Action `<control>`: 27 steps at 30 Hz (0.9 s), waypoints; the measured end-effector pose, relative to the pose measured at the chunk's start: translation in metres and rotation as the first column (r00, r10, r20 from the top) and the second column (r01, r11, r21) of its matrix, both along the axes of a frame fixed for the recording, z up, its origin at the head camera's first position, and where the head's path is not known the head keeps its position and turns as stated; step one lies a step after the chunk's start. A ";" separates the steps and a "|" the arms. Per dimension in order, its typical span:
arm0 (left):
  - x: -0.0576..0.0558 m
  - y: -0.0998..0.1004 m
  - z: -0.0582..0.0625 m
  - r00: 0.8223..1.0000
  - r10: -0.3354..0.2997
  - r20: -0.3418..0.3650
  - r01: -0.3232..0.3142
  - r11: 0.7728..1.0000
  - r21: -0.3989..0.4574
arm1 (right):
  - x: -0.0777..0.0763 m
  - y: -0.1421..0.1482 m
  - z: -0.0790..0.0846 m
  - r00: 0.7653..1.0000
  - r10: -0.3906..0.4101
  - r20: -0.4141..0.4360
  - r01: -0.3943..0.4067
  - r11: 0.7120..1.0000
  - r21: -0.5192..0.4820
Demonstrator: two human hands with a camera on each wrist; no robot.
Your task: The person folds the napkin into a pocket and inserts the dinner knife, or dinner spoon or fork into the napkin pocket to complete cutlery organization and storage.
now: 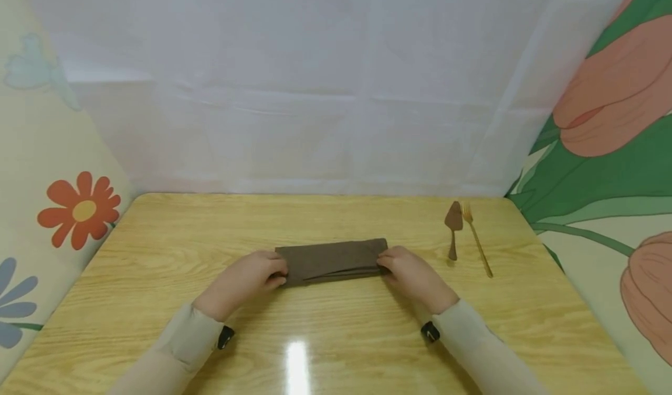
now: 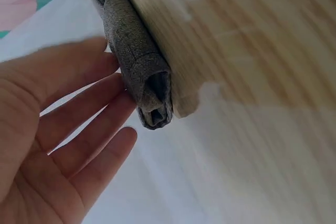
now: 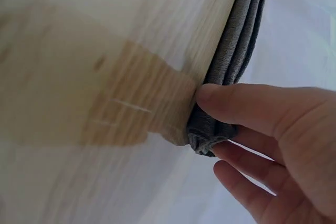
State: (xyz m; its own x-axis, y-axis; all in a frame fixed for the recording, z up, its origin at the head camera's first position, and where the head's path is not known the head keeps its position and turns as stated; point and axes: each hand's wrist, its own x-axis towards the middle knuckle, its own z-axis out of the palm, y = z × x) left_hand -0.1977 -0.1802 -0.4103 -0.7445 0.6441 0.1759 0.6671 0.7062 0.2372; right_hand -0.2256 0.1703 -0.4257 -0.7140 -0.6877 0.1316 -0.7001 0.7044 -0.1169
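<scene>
A dark brown cloth [image 1: 332, 259], folded into a long flat strip, lies across the wooden table between both hands. At its left end my left hand [image 1: 249, 279] holds it with thumb and fingertips; in the left wrist view the folded end of the cloth [image 2: 137, 59] points toward the fingers [image 2: 105, 129], whose tips touch it. My right hand [image 1: 417, 275] pinches the right end. In the right wrist view the thumb lies over the layered edge of the cloth [image 3: 236, 45], with other fingers [image 3: 249, 163] behind it.
To the right on the table [image 1: 173, 237] lie a brown cake server [image 1: 454, 223] and a gold fork [image 1: 477, 237], side by side. A white sheet [image 1: 315, 91] hangs behind the table. Painted panels with flowers [image 1: 79, 210] stand at both sides.
</scene>
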 end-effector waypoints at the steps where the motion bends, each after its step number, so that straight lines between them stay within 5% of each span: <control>1: 0.000 0.001 0.001 1.000 0.015 0.025 -0.015 1.000 -0.016 | -0.001 0.000 0.000 1.000 0.002 -0.002 -0.002 1.000 0.005; 7: 0.002 0.006 0.001 0.995 0.089 0.032 -0.085 0.991 -0.107 | -0.005 0.000 0.002 1.000 -0.003 0.025 0.002 1.000 0.030; 16: 0.000 0.010 -0.002 0.994 0.105 0.001 -0.104 0.984 -0.147 | -0.012 -0.004 0.005 1.000 0.026 0.015 -0.027 0.998 0.065; 27: -0.002 0.010 -0.004 0.995 0.092 0.022 -0.090 0.993 -0.078 | -0.015 -0.007 0.006 0.997 0.063 -0.053 -0.056 0.991 0.119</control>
